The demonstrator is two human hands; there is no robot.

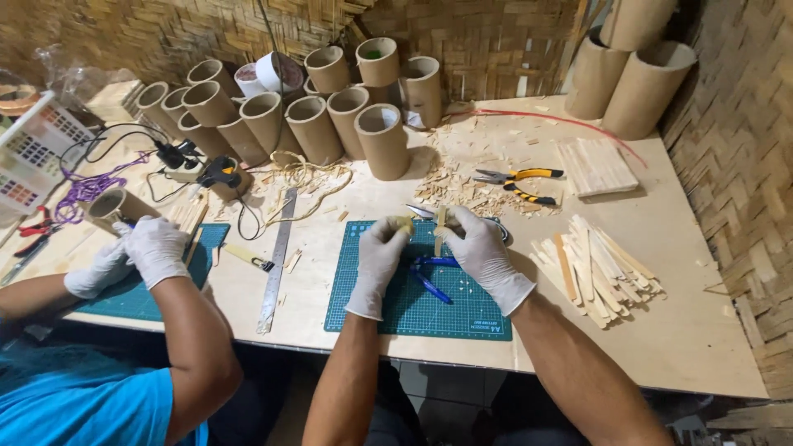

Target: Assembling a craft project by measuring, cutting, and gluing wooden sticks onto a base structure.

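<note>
Over the green cutting mat (396,310), the gloved right hand (483,252) pinches an upright wooden stick (440,225); the gloved left hand (378,252) pinches a small yellowish piece (405,223) beside it. Steadying both against the mat would likely help alignment.

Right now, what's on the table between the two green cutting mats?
In the head view, between the left mat and the right mat lie a steel ruler and a yellow-handled knife on bare plywood.

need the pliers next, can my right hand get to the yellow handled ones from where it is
Probably yes: the yellow-handled pliers lie just beyond the right hand, with only wood scraps between, though that hand holds a small wooden stick.
</note>
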